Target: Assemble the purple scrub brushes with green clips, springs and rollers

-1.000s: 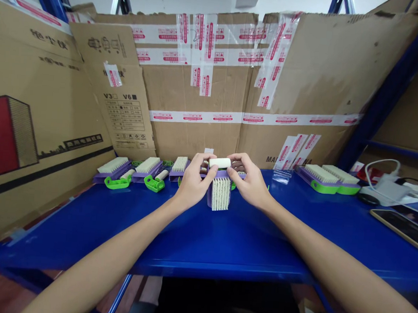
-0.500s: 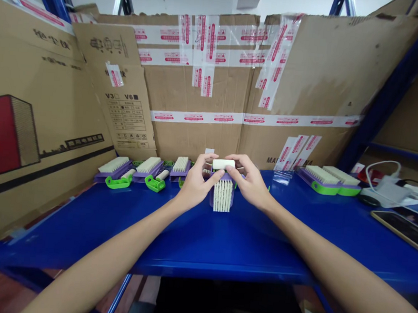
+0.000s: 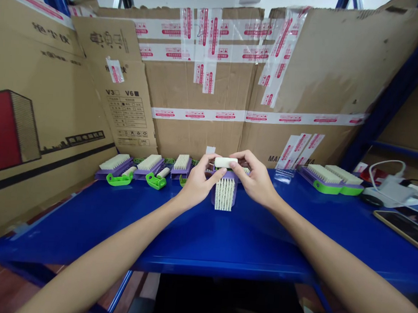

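Just above the middle of the table, my left hand (image 3: 200,179) and my right hand (image 3: 256,181) pinch a short cream-white roller (image 3: 226,163) from its two ends. Thumbs and fingers are closed, and the roller lies level between them. Directly below it is a purple brush (image 3: 213,195), end toward me, with rows of cream bristles (image 3: 224,194). The roller sits at the brush's upper end; whether it is seated in the purple body I cannot tell. My fingers hide the brush's sides.
To the left stand several purple brushes (image 3: 145,171) with green brackets (image 3: 156,181) and small rollers (image 3: 163,172). Two green-based brushes (image 3: 323,183), a white charger (image 3: 389,190) and a phone (image 3: 404,226) lie right on the blue table (image 3: 153,238). Taped cardboard (image 3: 196,136) walls the back.
The view has shifted slightly. Both hands keep their pinch on the roller above the brush, with the right fingers moved a little. The brush stays in place.
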`<action>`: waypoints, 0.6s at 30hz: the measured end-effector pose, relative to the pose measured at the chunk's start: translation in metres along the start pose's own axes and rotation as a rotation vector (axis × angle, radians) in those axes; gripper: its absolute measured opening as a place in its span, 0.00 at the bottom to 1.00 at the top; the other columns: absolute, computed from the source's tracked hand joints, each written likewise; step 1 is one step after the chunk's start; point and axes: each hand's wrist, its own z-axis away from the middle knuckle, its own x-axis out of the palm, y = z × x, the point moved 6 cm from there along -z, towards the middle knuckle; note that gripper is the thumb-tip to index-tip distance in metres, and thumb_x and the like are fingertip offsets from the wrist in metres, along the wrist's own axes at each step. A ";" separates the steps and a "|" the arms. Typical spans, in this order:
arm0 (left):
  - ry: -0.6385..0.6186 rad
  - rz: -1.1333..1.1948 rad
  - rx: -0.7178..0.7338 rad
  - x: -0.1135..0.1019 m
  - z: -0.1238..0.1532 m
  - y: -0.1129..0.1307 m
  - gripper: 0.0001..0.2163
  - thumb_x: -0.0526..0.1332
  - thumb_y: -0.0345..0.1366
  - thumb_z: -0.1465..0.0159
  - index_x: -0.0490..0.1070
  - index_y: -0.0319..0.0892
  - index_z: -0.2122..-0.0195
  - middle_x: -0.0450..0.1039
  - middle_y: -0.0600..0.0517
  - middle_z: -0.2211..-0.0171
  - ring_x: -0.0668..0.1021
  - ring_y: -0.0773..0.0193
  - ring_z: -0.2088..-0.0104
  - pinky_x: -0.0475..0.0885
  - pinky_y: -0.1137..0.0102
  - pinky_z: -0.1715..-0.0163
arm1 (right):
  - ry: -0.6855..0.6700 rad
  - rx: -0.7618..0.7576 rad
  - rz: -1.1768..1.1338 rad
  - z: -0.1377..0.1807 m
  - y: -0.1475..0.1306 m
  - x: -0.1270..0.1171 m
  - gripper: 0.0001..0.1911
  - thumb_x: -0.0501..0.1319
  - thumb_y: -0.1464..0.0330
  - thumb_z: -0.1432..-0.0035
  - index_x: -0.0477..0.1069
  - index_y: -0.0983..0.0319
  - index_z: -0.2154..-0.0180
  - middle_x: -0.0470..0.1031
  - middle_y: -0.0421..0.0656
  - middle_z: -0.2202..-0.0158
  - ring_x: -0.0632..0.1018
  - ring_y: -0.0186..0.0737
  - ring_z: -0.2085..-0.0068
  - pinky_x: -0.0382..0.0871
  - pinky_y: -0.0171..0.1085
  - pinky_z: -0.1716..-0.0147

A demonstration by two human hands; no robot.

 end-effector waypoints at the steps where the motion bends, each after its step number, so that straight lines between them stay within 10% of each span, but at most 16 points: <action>1: -0.004 -0.002 0.003 0.000 0.000 0.000 0.15 0.66 0.43 0.27 0.70 0.45 0.43 0.77 0.47 0.49 0.80 0.57 0.51 0.76 0.64 0.53 | 0.000 0.024 -0.033 0.000 0.001 0.000 0.11 0.65 0.56 0.27 0.74 0.56 0.52 0.80 0.43 0.58 0.80 0.44 0.58 0.74 0.45 0.56; 18: -0.089 0.071 -0.060 0.008 -0.001 -0.013 0.18 0.64 0.51 0.26 0.70 0.43 0.46 0.77 0.46 0.51 0.79 0.56 0.51 0.73 0.63 0.52 | -0.083 -0.050 0.075 0.002 -0.008 0.010 0.13 0.55 0.58 0.21 0.72 0.55 0.44 0.80 0.48 0.46 0.79 0.49 0.46 0.71 0.50 0.44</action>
